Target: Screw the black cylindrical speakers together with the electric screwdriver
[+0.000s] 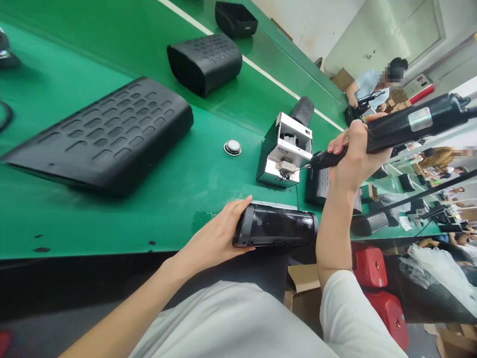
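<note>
My left hand (216, 237) grips the left end of a black oblong speaker body (276, 226) lying at the near edge of the green conveyor belt (156, 194). My right hand (354, 159) is wrapped round a black electric screwdriver (402, 124). Its tip (307, 166) points left at the opening of a small silver screw feeder box (285, 149) on the belt.
Black grilled speaker shells lie on the belt: a large one (108, 134) at left, another (204, 62) behind, a third (235, 19) farther back. A small round metal part (232, 147) sits mid-belt. Red items (372, 268) and cardboard boxes are under the belt's right edge. Other people work beyond.
</note>
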Available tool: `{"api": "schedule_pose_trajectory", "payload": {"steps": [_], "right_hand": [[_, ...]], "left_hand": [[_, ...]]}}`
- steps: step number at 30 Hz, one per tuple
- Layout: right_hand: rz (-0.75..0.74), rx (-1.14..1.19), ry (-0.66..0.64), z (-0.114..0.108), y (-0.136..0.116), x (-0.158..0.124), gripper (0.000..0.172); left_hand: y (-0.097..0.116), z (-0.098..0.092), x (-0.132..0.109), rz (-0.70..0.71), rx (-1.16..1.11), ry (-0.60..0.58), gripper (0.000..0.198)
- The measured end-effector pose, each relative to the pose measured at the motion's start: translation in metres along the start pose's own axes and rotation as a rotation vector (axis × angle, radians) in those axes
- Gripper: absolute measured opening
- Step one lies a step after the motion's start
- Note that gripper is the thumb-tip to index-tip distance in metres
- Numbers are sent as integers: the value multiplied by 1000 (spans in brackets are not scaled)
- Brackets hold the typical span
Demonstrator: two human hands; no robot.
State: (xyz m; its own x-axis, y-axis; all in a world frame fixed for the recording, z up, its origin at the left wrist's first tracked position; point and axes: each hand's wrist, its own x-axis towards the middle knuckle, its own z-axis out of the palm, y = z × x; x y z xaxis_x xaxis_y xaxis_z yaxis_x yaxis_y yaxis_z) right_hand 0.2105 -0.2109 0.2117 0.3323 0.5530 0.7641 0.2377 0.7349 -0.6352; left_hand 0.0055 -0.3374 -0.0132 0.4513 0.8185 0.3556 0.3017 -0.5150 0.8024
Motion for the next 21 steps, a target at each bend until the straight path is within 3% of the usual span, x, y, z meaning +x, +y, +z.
{"api": "schedule_pose_trajectory", "payload": {"steps": [5, 7, 10, 12, 17, 21], "right_hand": [[-20, 64, -64, -1, 0, -1, 15], [-20, 101, -149, -2, 5, 2, 17], [-12, 138, -379, -1, 19, 9, 38], [2, 96, -438, 2, 26, 13, 54], [82, -155, -136, 7, 17, 5, 60], [82, -126, -106, 0, 1, -5, 67]], "left_hand": [[-1, -1, -1, 3, 4, -5, 125], [0, -2, -1, 1, 2, -13, 123], [1, -5, -2, 0, -1, -25, 120], [2, -6, -1, -1, 3, -32, 118], [4, -7, 1, -4, 20, -34, 115], [1, -5, 2, 21, 20, -27, 119]]}}
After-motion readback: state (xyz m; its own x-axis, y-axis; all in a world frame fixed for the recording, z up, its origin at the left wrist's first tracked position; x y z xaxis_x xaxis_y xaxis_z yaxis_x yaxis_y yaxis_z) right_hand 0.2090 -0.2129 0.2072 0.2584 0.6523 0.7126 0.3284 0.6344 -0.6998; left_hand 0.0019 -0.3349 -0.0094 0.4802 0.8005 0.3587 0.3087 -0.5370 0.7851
